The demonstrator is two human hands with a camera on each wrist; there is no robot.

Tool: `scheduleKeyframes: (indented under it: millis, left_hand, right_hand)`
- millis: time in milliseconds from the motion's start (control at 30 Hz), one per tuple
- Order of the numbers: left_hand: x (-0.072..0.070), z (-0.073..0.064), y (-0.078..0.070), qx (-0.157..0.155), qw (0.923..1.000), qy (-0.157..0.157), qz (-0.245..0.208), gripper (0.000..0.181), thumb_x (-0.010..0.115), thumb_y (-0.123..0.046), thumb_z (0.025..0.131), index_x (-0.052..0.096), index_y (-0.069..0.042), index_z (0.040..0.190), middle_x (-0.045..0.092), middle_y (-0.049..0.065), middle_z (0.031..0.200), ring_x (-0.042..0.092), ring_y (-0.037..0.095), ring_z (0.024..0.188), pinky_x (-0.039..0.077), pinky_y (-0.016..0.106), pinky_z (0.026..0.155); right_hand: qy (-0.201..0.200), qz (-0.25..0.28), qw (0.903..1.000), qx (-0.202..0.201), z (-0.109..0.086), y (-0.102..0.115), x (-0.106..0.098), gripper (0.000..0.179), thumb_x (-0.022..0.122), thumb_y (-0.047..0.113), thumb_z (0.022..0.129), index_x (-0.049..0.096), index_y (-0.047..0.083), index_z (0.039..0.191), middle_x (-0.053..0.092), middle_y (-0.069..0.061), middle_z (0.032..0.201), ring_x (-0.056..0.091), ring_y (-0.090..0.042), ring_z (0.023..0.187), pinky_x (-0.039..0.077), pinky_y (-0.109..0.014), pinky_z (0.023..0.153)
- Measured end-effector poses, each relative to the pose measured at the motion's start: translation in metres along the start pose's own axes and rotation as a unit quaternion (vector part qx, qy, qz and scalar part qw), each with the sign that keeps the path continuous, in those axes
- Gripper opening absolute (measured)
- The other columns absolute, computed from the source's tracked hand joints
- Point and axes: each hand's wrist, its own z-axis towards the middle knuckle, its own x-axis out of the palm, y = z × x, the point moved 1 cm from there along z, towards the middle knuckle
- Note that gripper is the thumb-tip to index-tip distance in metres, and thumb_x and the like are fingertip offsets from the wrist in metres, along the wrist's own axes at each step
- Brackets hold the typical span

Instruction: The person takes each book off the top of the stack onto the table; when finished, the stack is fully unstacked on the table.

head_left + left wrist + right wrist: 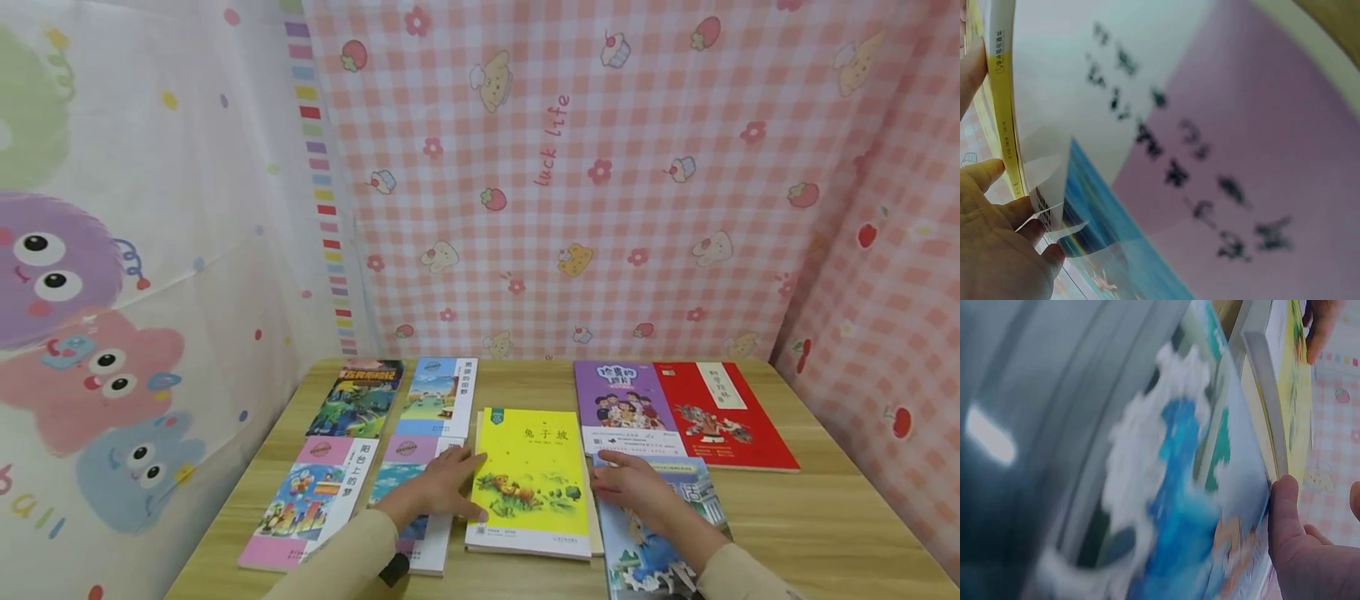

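Note:
A yellow book (532, 450) with Chinese characters and a grassy drawing lies face up at the table's front middle. Beneath it, the pale edge of another book (597, 533) peeks out on the right. My left hand (438, 487) rests against the yellow book's left side, thumb low and fingers higher up; the left wrist view shows the fingertips along its yellow spine (1002, 119). On the opposite side my right hand (637, 492) lies over a blue book (645, 558), its fingertips at the edge of the stacked pages (1269, 394). Neither hand's fingers curl round a book.
To the left lie a dark green book (356, 400), a blue-and-white book (435, 396) and two pink-and-blue books, one (303, 500) outermost, the other (408, 542) under my left hand. A purple book (622, 400) and a red book (723, 417) lie back right. Patterned curtains (570, 183) surround the table.

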Motion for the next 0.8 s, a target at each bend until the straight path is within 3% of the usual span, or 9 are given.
scheduleKeyframes:
  millis: [200, 467, 600, 800]
  left_hand:
    - [-0.001, 0.000, -0.002, 0.003, 1.0000, -0.002, 0.002, 0.093, 0.082, -0.046, 0.078, 0.037, -0.018, 0.155, 0.020, 0.014, 0.162, 0.010, 0.037, 0.149, 0.012, 0.058, 0.117]
    - [-0.002, 0.000, 0.001, 0.001, 1.0000, 0.002, 0.002, 0.093, 0.082, -0.046, 0.078, 0.037, -0.018, 0.155, 0.021, 0.015, 0.162, 0.011, 0.038, 0.149, 0.012, 0.059, 0.117]
    - [-0.001, 0.000, 0.000, 0.009, 0.9999, 0.005, -0.003, 0.093, 0.082, -0.045, 0.079, 0.036, -0.017, 0.155, 0.021, 0.016, 0.162, 0.010, 0.039, 0.149, 0.012, 0.060, 0.117]
    - [-0.002, 0.001, -0.004, -0.008, 0.9999, 0.005, 0.011, 0.093, 0.083, -0.046, 0.078, 0.038, -0.017, 0.154, 0.023, 0.014, 0.162, 0.012, 0.037, 0.149, 0.013, 0.058, 0.117]
  right_hand:
    - [-0.021, 0.023, 0.9992, 0.024, 0.004, 0.005, 0.014, 0.056, 0.056, 0.007, 0.098, 0.032, -0.012, 0.146, 0.064, -0.023, 0.119, 0.067, -0.025, 0.098, 0.055, -0.041, 0.089]
    - [-0.023, 0.023, 0.9986, 0.041, 0.007, 0.013, 0.025, 0.061, 0.053, 0.006, 0.097, 0.026, -0.016, 0.147, 0.060, -0.024, 0.119, 0.062, -0.026, 0.098, 0.052, -0.039, 0.090]
    - [-0.024, 0.013, 0.9992, 0.028, 0.011, 0.012, 0.027, 0.056, 0.053, 0.009, 0.099, 0.032, -0.015, 0.145, 0.060, -0.024, 0.125, 0.062, -0.025, 0.102, 0.051, -0.041, 0.090]
    - [-0.007, -0.024, 0.9994, -0.022, 0.016, 0.005, 0.028, 0.056, 0.054, 0.012, 0.100, 0.035, -0.007, 0.149, 0.064, -0.019, 0.122, 0.068, -0.025, 0.093, 0.056, -0.041, 0.077]
